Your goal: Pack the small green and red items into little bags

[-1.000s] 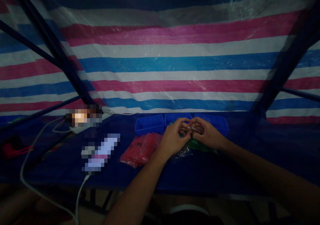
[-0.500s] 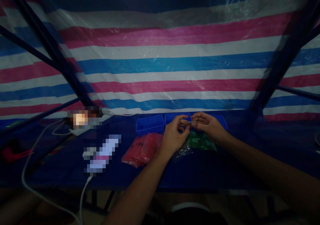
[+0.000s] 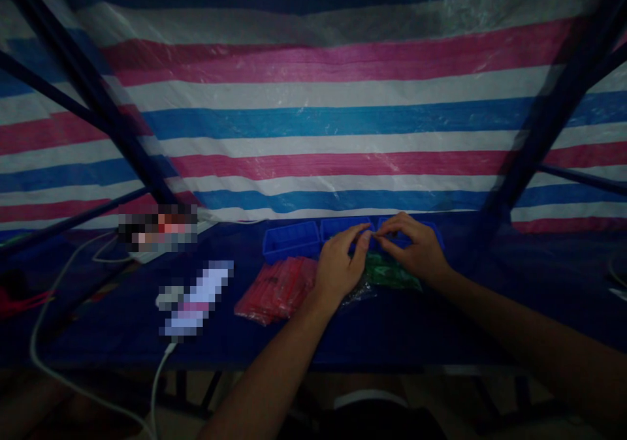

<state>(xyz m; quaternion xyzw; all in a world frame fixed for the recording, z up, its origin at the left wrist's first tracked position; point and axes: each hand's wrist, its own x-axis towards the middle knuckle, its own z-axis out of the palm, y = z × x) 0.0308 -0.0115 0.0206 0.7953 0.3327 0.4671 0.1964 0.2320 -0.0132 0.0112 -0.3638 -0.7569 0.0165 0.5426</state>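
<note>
Compared with half a second ago, the left hand (image 3: 341,264) is seen flattened, its fingers straightened forward and its thumb laid alongside, where a curled ring was formed before. The right hand (image 3: 420,247) is held arched at the centre right of the frame, its thumb and forefinger brought close together at the tips. The two sets of fingertips are kept nearly touching. The small thin piece seen between them in the earlier frame can no longer be made out clearly; whether it is gripped by either hand, or hidden at the fingertips, cannot be told. No clear shift of the packets on the table is noted.

Green packets (image 3: 394,273) are partly covered by the right hand. Clear bags (image 3: 361,292) are found beside the left wrist, and a pile of red packets (image 3: 277,290) is spread left of it. Behind, three blue trays are lined up: the left tray (image 3: 291,241) is in plain view, while the middle tray (image 3: 345,228) and right tray (image 3: 437,232) are partly blocked by the hands. At the left, a blurred phone (image 3: 198,299), a white cable (image 3: 35,342) and a white power strip (image 3: 166,247) are noted.

The blue table (image 3: 431,335) is dimly lit. The background is filled by a striped sheet (image 3: 343,123), crossed by dark blue posts (image 3: 543,123).
</note>
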